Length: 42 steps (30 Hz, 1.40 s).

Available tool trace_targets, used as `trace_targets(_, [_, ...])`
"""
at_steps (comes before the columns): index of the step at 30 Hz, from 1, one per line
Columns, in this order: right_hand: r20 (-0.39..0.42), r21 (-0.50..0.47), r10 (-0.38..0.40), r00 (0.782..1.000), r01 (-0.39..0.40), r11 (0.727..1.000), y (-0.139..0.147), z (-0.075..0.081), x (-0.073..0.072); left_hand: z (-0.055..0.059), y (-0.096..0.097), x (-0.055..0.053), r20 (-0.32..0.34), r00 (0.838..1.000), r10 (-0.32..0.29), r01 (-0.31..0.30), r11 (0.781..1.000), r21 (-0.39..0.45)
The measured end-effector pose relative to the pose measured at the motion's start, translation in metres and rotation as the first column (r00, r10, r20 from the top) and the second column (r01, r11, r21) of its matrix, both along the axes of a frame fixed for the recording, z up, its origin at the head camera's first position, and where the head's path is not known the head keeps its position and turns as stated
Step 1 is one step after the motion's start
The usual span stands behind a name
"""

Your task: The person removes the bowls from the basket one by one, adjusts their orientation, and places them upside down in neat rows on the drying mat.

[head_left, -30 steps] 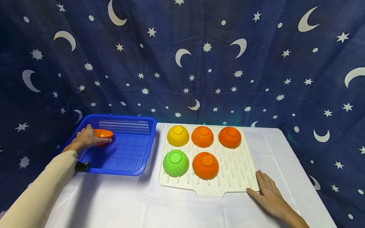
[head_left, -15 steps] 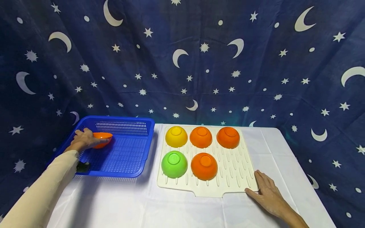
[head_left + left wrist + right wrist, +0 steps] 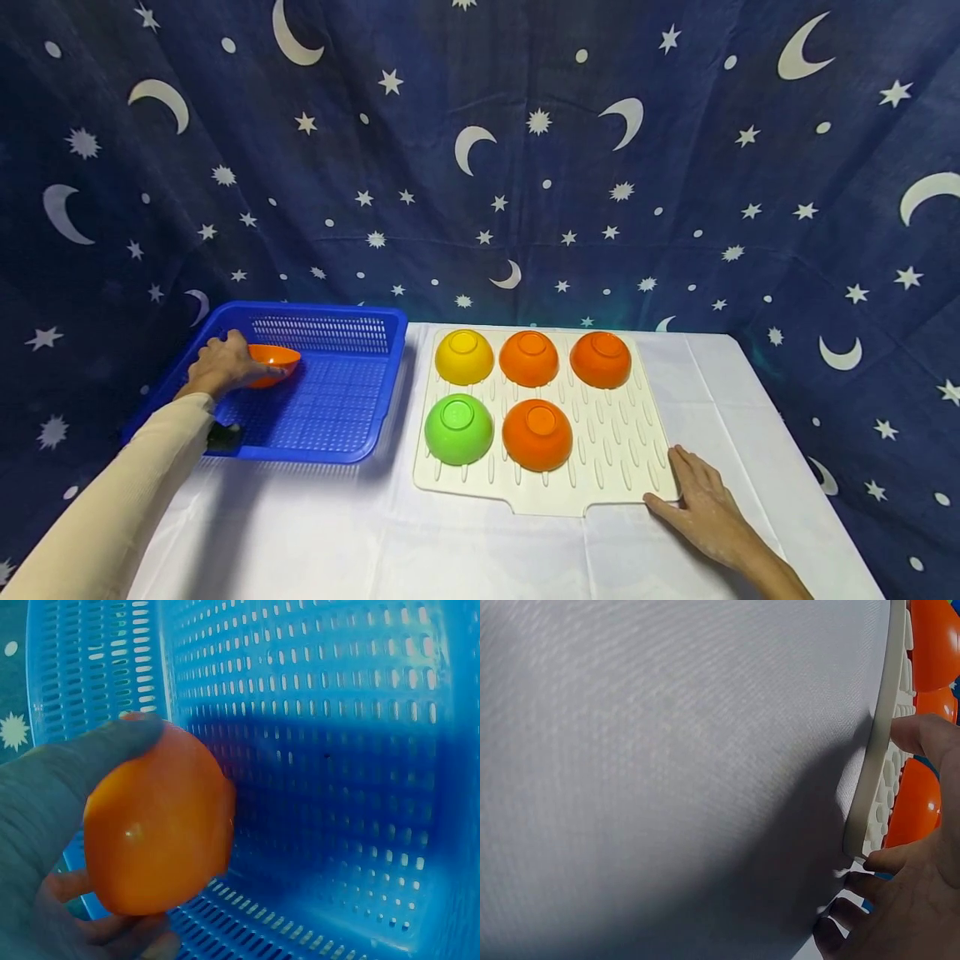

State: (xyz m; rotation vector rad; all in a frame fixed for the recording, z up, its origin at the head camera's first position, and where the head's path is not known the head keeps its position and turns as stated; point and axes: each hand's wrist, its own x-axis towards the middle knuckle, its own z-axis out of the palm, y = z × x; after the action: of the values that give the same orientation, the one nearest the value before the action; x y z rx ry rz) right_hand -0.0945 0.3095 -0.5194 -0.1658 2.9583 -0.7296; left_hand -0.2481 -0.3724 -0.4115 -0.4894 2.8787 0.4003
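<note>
My left hand reaches into the blue basket and grips an orange bowl, with the thumb on the near side. The left wrist view shows the thumb on one side of the bowl and the fingers on the other. The bowl's rim faces up in the head view. My right hand rests at the front right corner of a cream draining tray. In the right wrist view the thumb touches the tray edge, with the fingers spread loosely round the corner.
Upside down on the tray stand a yellow bowl, a green bowl and orange bowls in two rows. A white cloth covers the table. Behind hangs a dark blue curtain with moons and stars.
The left hand and its orange bowl have shifted slightly right inside the basket. The right hand stays at the tray corner. The head view has moved a little.
</note>
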Motion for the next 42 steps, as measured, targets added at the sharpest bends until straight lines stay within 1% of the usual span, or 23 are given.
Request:
trace_targets(2, [0.003,0.008,-0.001,1.0,0.001,1.0,0.0,0.001,0.0,-0.002,0.0,-0.001,-0.046,0.999,-0.014,0.013,1.0,-0.021])
trace_targets(4, [0.001,0.01,0.001,1.0,-0.001,1.0,-0.001,0.002,0.0,-0.004,-0.001,0.0,-0.09,0.996,-0.021,0.019,1.0,-0.024])
trace_targets(8, [-0.003,0.009,0.001,1.0,-0.001,1.0,-0.002,0.003,0.001,-0.001,0.001,0.002,-0.169,0.986,-0.018,0.015,1.0,-0.017])
trace_targets(11, [0.0,0.006,-0.001,1.0,0.001,1.0,-0.002,0.004,0.001,0.003,0.004,0.003,-0.208,0.978,-0.002,-0.002,1.0,-0.019])
trace_targets(15, [-0.003,0.005,-0.005,1.0,0.005,1.0,-0.003,0.004,0.0,0.008,0.008,0.005,-0.24,0.97,0.026,-0.028,1.0,-0.003])
trace_targets(19, [-0.012,0.002,-0.008,1.0,0.008,1.0,-0.003,0.003,0.0,0.009,0.009,0.01,-0.256,0.966,0.032,-0.03,0.999,0.013])
trace_targets(24, [-0.009,0.008,-0.012,1.0,0.012,1.0,-0.003,0.0,0.001,0.007,0.011,0.015,-0.271,0.963,0.011,-0.006,1.0,0.019])
trace_targets(29, [-0.003,0.006,-0.018,1.0,0.018,1.0,-0.003,0.0,0.002,0.006,0.014,0.021,-0.281,0.959,-0.038,0.047,0.999,0.026])
trace_targets(33, [0.003,-0.005,-0.018,1.0,0.018,1.0,-0.002,-0.001,0.002,0.005,0.017,0.026,-0.302,0.951,-0.063,0.086,0.994,0.065])
trace_targets(36, [0.006,-0.016,-0.017,1.0,0.018,1.0,-0.002,-0.001,0.002,0.004,0.021,0.03,-0.299,0.953,-0.056,0.087,0.992,0.09])
trace_targets(39, [0.011,-0.025,-0.02,1.0,0.02,0.999,-0.002,-0.001,0.002,0.003,0.024,0.033,-0.299,0.953,-0.049,0.081,0.992,0.096])
trace_targets(42, [0.012,-0.028,-0.025,1.0,0.025,0.999,-0.002,-0.002,0.003,0.002,0.026,0.037,-0.312,0.949,-0.054,0.089,0.991,0.098])
